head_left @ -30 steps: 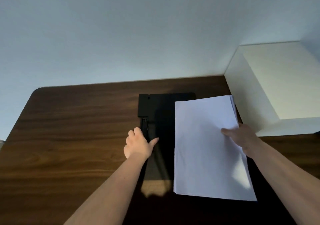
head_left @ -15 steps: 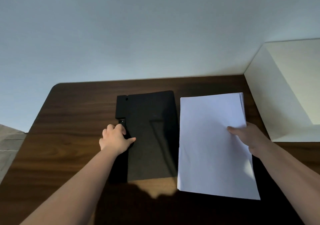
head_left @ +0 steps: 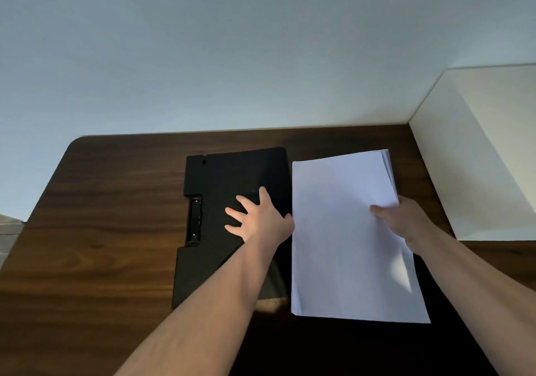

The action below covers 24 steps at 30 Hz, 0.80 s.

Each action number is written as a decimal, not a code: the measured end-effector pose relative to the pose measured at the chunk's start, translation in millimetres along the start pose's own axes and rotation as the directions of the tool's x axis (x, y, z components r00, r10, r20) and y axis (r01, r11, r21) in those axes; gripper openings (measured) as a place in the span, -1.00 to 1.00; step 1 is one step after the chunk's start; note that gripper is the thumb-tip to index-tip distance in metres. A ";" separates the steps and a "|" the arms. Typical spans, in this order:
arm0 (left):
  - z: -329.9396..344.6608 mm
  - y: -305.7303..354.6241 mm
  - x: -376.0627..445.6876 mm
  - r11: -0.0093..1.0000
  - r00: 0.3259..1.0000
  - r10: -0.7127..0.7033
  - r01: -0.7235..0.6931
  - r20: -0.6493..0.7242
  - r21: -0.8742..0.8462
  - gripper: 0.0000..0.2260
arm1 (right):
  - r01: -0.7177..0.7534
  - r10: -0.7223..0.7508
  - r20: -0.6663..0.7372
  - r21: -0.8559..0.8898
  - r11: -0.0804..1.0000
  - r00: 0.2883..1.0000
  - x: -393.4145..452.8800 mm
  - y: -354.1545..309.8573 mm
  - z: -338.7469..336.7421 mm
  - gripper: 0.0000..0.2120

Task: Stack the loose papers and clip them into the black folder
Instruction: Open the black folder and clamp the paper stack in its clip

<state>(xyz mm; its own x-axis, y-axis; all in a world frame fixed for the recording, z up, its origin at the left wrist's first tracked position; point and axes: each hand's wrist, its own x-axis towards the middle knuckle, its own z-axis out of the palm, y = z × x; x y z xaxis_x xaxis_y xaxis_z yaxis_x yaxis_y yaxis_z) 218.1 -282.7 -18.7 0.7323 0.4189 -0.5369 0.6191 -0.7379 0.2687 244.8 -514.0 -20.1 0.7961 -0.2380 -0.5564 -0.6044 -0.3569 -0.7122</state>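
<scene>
White paper stack [head_left: 348, 230]: gathered, unclipped.
We pinch it in our right hand [head_left: 403, 219]; left hand [head_left: 261, 219] lies spread flat on the matte black folder [head_left: 220, 178].

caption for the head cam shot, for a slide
Left hand spread flat on the black folder while the right hand grips the paper stack beside it.
</scene>
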 end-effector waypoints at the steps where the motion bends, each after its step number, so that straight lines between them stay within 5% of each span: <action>1: -0.7 -0.1 0.9 1.000 1.000 0.003 -0.003 -0.006 -0.003 -0.27 | 0.004 -0.004 0.001 -0.006 1.000 1.000 0.6 -0.5 0.6 -0.60; 11: 1.0 2.5 3.7 1.000 0.998 -0.004 0.005 -0.056 0.023 -0.24 | 0.021 -0.021 0.001 -0.031 0.999 1.000 0.3 -1.8 2.0 -0.62; 17: -13.3 -11.1 7.3 0.990 0.987 0.109 -0.096 -0.119 0.104 -0.37 | 0.021 -0.021 0.008 -0.031 0.999 1.000 -0.7 -0.5 2.2 -0.61; 24: -7.1 6.2 0.3 0.997 1.000 0.006 -0.006 0.003 0.072 -0.13 | 0.026 -0.026 0.015 -0.021 0.999 1.000 -0.8 -0.4 -5.4 -0.59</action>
<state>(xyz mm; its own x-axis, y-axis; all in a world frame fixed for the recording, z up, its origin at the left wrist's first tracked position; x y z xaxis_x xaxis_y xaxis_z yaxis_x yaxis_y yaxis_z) 224.1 -283.4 -11.5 0.7350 0.4126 -0.5380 0.5926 -0.7765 0.2141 244.6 -518.5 -17.1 0.8110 -0.2150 -0.5441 -0.5826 -0.3819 -0.7175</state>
